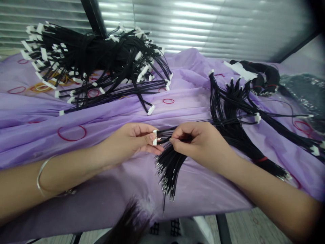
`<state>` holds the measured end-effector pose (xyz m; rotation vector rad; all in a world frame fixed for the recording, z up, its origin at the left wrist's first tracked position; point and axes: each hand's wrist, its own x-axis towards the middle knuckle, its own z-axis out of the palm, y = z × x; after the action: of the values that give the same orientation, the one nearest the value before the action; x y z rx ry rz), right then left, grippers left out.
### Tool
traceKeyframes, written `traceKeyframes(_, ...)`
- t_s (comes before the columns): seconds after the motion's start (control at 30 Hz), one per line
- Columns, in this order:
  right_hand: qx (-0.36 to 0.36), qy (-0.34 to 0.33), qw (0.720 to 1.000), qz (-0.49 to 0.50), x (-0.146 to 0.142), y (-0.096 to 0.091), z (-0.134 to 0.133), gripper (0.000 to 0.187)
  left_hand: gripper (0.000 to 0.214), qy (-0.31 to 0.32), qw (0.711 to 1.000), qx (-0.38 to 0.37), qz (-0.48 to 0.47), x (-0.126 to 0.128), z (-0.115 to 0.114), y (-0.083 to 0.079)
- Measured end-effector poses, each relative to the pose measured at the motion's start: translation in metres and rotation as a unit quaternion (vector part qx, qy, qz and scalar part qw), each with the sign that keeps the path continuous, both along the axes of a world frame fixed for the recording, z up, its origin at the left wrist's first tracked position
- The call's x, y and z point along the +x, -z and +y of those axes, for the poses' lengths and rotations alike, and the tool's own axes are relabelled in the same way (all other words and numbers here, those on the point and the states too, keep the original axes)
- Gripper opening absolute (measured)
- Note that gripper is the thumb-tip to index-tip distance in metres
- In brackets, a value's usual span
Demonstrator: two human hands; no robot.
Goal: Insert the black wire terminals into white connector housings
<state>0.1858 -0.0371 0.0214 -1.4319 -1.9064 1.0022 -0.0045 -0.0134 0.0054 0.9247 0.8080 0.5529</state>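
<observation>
My left hand (138,137) pinches a small white connector housing (154,137) between thumb and fingers. Several black wires run out of its right side. Close by on the right, my right hand (193,137) is closed, thumb against forefinger, on a black wire (165,140) whose metal tip points at the connector. Below my right hand a thick bundle of black wires (171,169) fans out, with silvery crimped terminals at the ends. The wires' far ends lie to the right, partly hidden behind my right hand and forearm.
A big heap of black wire harnesses (96,57) with white connectors lies at the back left. More black wire bundles (233,112) lie at the right. Red rubber bands (71,133) are scattered over the purple cloth (198,189). A dark plastic bag (304,95) sits far right.
</observation>
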Motion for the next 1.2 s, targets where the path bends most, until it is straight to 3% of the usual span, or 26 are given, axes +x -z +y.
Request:
traceKeyframes(0.8, 0.017, -0.030, 0.999, -0.016, -0.0036, 0.0060, 0.0006, 0.009, 0.008, 0.004, 0.998, 0.035, 0.056, 0.0008, -0.0007, 0.0009)
traceKeyframes(1.2, 0.028, -0.012, 0.999, -0.030, -0.0059, 0.0072, 0.0013, 0.010, 0.007, -0.002, 0.999, 0.026, 0.043, 0.0007, -0.0010, 0.0016)
